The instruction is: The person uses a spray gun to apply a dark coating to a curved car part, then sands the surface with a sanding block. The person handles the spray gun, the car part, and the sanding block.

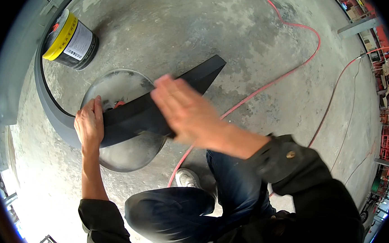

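Observation:
A long black curved trim piece (136, 115), shaped like a wheel-arch flare, lies across a round grey stool-like disc (131, 155). Its far part sweeps round in an arc at the left, and its squared end points up and to the right. My left hand (90, 122) grips the trim near the disc's left side, with some fingers hidden behind it. Flat on the trim's wider part, my right hand (182, 107) has its fingers stretched out and is smeared by motion. Nothing shows under its palm. A small red item (119, 103) is partly visible on the disc, behind the trim.
A black bucket with a yellow rim (76, 43) stands inside the trim's arc. One red hose (274, 82) winds over the concrete floor beside my right arm; another red hose (336, 88) runs farther right. Red shelving (387, 139) lines the right edge. My shoe (187, 178) is near the disc.

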`<state>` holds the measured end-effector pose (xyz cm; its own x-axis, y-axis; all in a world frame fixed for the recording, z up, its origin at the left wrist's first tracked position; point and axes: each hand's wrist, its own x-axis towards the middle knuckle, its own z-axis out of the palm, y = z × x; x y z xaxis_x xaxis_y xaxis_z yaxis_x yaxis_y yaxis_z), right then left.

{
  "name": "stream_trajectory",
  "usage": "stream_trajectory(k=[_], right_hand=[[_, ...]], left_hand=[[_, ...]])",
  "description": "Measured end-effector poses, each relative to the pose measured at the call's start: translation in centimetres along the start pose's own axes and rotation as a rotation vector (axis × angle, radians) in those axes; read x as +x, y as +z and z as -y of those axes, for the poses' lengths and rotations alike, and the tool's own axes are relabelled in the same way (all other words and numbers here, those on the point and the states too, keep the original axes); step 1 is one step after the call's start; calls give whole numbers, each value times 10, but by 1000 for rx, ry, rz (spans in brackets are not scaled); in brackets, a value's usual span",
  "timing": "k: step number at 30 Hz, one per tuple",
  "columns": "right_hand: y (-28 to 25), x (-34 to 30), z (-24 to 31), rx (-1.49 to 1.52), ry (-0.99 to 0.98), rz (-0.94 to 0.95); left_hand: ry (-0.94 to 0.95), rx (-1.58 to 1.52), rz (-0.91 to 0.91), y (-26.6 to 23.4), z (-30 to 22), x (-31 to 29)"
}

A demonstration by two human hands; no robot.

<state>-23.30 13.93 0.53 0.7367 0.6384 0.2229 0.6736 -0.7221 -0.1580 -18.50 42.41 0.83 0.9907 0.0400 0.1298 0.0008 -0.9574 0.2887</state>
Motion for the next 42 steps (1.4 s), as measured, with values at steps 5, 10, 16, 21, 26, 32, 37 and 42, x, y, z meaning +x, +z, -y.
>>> stream_trajectory(k=[5,10,16,21,26,32,37,42], right_hand=[[24,36,32,159,-168,-33],[-12,-40,-92,258,-15,-131],[-4,18,11,357,-11,109],[35,47,52,339,-241,-137],[-12,-33,-76,55,-60,-30],[4,45,35,250,-42,111],[36,41,33,462,-205,-146],[-18,-49,-107,212,33,22]], left_hand=[[55,-34,-22,8,4,1],[25,10,-10,4,8,-1],[6,-16,0,6,-1,3],[2,10,19,0,10,-3],[-13,-19,11,4,4,-1],[-2,-17,-3,4,-3,5],[27,-31,3,7,7,0],[-9,-14,20,1,0,2]])
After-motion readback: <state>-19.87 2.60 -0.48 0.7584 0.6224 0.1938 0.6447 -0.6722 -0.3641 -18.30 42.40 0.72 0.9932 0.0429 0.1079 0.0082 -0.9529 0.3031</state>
